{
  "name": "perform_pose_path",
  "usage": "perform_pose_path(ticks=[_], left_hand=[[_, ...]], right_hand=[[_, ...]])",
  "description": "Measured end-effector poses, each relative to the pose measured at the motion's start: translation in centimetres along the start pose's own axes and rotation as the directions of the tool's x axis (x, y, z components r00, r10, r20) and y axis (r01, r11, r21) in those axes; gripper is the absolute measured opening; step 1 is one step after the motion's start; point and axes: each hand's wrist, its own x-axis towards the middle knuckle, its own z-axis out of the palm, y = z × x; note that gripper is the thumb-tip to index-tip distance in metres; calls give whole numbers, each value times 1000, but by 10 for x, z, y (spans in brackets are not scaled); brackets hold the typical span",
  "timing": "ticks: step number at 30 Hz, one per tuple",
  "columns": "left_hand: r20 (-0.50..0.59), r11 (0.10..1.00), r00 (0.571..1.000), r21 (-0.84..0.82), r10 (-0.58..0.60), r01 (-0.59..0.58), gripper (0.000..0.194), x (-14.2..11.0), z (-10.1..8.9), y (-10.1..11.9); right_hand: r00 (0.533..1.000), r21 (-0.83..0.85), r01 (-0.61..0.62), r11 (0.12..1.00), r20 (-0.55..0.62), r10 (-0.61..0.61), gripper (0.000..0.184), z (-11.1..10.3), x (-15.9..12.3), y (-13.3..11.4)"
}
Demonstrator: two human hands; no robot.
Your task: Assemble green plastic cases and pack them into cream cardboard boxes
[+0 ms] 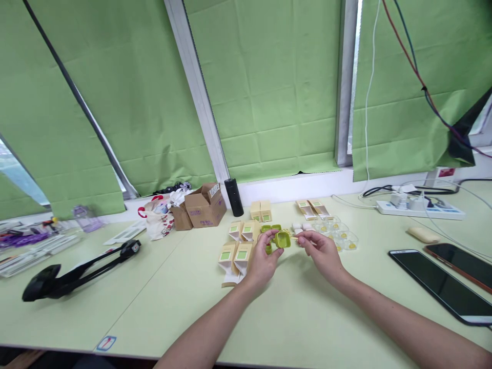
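My left hand (266, 259) is closed around a small green square pot (283, 239), its open top facing me. Beside the pot's right edge, my right hand (321, 252) pinches a thin pale stick (294, 236), too small to make out clearly. More green pots (275, 227) lie behind my left hand, partly hidden by it. Open cream cartons with green labels (227, 254) stand to the left of that hand. Past my right fingers are clear plastic cups with yellow contents (349, 241) and small whitish blocks (296, 226).
Farther back are closed cartons (261, 210), flattened cartons (314, 209), a black cylinder (234, 197) and a cardboard box (205, 206). On the right lie two phones (442, 284) and a power strip (421, 209) with cables. A black headset-like frame (82, 271) lies left.
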Motion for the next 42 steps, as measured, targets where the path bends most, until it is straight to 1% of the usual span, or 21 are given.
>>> perform_pose_path(ticks=[4, 7, 10, 14, 17, 22, 25, 27, 30, 32, 34, 37, 39, 42], left_hand=[[11, 1000, 1000, 2, -21, 21, 47, -2, 0, 2], [17, 999, 999, -2, -39, 39, 45, -4, 1, 7], [16, 998, 998, 0, -55, 55, 44, -5, 2, 11], [13, 997, 997, -8, -76, 76, 44, -6, 3, 14], [18, 997, 997, -26, -72, 72, 44, -6, 3, 15], [26, 999, 999, -6, -44, 45, 44, -6, 3, 15], [28, 1000, 999, 17, -21, 20, 45, -7, 4, 15], [25, 1000, 1000, 27, -4, 4, 46, -8, 4, 15], [25, 999, 1000, 50, 6, -7, 47, -9, 5, 19], [34, 998, 999, 67, 13, -15, 46, -10, 5, 23], [45, 996, 998, 77, 33, -37, 46, -11, 5, 26], [63, 994, 996, 84, 70, -76, 45, -12, 5, 29], [74, 992, 994, 96, 80, -87, 45, -13, 5, 30], [89, 989, 992, 118, 84, -95, 44, -14, 5, 31]], right_hand=[[987, 116, -157, 981, 7, 158, 60, 0, 3, -3], [976, 170, -215, 962, 1, 218, 62, 0, 4, -4], [974, 204, -221, 954, -6, 227, 60, -1, 4, -5], [984, 259, -180, 949, 39, 176, 55, 1, 2, -6], [993, 278, -115, 954, 62, 102, 53, 4, 0, -7], [999, 213, -16, 977, 50, 6, 43, 7, -5, -3], [997, 97, 55, 994, 50, -60, 36, 5, -7, -1], [986, -26, 158, 987, 58, -156, 27, 3, -8, 0], [938, -184, 346, 920, 84, -336, 14, 1, -10, 0], [897, -236, 441, 866, 115, -426, 9, 1, -10, 1], [859, -261, 512, 819, 143, -491, 9, 1, -10, 1], [809, -280, 587, 760, 168, -563, 17, 1, -9, 1], [787, -297, 615, 730, 182, -589, 22, 0, -8, 1], [762, -367, 641, 675, 199, -616, 21, -1, -8, 1]])
